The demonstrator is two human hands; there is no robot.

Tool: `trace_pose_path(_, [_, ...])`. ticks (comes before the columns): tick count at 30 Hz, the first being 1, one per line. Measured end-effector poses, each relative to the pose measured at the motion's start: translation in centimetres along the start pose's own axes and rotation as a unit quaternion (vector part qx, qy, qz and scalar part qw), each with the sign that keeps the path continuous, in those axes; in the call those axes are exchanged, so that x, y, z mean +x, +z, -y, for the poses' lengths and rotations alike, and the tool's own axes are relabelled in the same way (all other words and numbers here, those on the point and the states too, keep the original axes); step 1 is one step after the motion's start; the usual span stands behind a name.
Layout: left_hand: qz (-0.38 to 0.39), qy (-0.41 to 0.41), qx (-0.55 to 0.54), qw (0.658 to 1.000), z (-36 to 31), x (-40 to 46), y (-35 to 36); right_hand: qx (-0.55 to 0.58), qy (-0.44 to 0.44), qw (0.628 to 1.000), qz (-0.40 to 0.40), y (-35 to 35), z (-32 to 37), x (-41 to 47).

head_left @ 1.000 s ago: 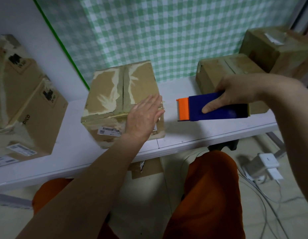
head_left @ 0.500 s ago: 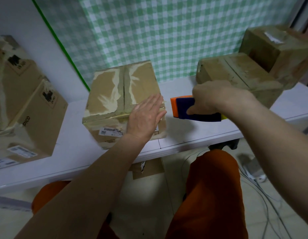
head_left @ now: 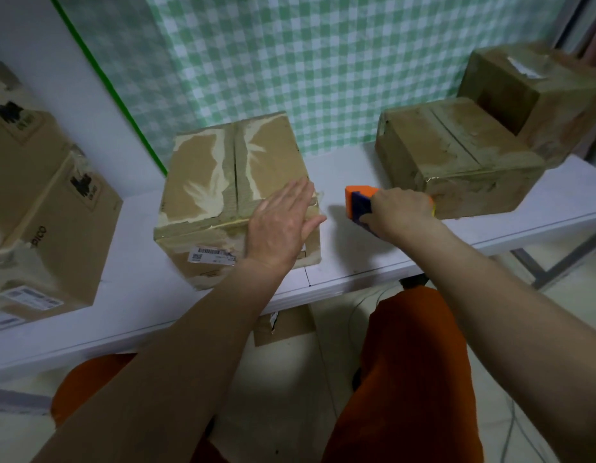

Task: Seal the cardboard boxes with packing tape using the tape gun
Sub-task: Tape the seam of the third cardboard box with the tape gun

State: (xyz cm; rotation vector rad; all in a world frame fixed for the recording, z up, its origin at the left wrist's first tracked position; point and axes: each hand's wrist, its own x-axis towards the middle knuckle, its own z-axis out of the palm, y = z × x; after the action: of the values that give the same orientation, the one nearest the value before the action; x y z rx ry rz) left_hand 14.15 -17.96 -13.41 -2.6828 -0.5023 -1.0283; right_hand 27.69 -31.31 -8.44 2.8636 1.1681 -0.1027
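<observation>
A worn cardboard box (head_left: 219, 175) with torn paper patches and a closed centre seam sits on the white table (head_left: 129, 295) in front of me. My left hand (head_left: 281, 225) lies flat with straight fingers on its near right top corner. My right hand (head_left: 398, 212) grips the blue tape gun (head_left: 360, 203) with the orange blade end, held just right of the box, above the table. Most of the gun is hidden under my fingers.
Two taped boxes stand at the right: a low one (head_left: 456, 158) just behind my right hand and a taller one (head_left: 537, 95) behind it. Stacked boxes (head_left: 46, 208) fill the left end. A green checked cloth (head_left: 289, 61) hangs behind. Cables lie on the floor.
My right hand has carried the tape gun leftward and away from me, toward the box's right side, closing over it. My left hand stays flat on the box.
</observation>
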Motion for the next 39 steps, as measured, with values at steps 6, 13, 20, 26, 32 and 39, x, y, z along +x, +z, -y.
trace_pose_path(6, [0.023, -0.041, -0.01, 0.999, -0.6, 0.3, 0.0, 0.062, 0.027, 0.997, 0.039, 5.3, 0.2, 2.4])
trace_pose_path(13, [0.106, -0.06, -0.054, 0.991, -0.8, 0.9, -1.9, 0.214, 0.02, 0.96, -0.182, 5.7, 1.4, 1.8])
trace_pose_path(20, [0.228, -0.098, 0.048, 0.967, 0.9, 0.2, -3.0, 0.587, -0.056, 0.768, -0.249, 4.6, 10.2, -4.3])
trace_pose_path(26, [0.218, -0.099, 0.019, 0.971, 0.7, 0.5, -3.1, 0.561, 0.017, 0.813, -0.153, 2.8, 11.2, -1.1])
trace_pose_path(32, [0.238, -0.074, -0.008, 0.968, 1.4, 0.5, -3.7, 0.634, 0.035, 0.761, -0.132, 2.4, 10.8, 1.6])
trace_pose_path(39, [0.154, -0.18, 0.062, 0.969, 6.5, -4.6, -5.7, 0.343, -0.062, 0.9, -0.261, 2.4, 10.9, 1.2])
